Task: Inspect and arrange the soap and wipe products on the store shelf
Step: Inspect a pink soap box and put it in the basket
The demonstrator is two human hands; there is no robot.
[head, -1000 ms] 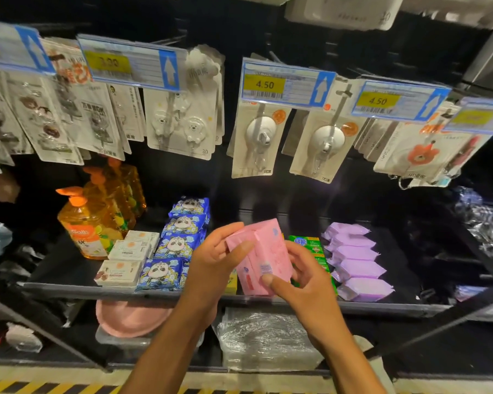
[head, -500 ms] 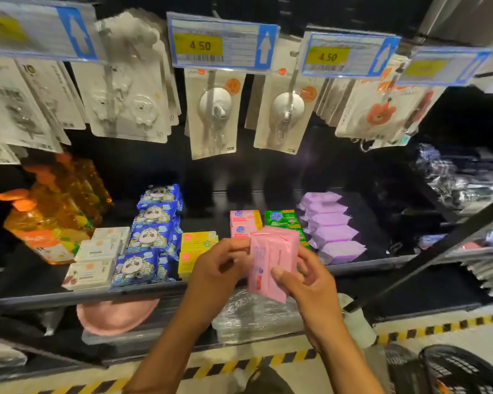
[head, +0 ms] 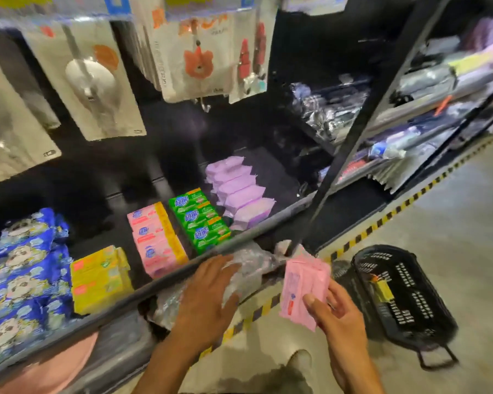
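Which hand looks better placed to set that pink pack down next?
Right, probably: the right hand grips the pink pack, so it needs no handover. The left hand is open and empty near the shelf rail.

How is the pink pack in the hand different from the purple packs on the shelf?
The pink pack is alone, held by the right hand off the shelf; the purple packs lie overlapping in a row on it. One is pink, the others purple. Both are soft wrapped packs.
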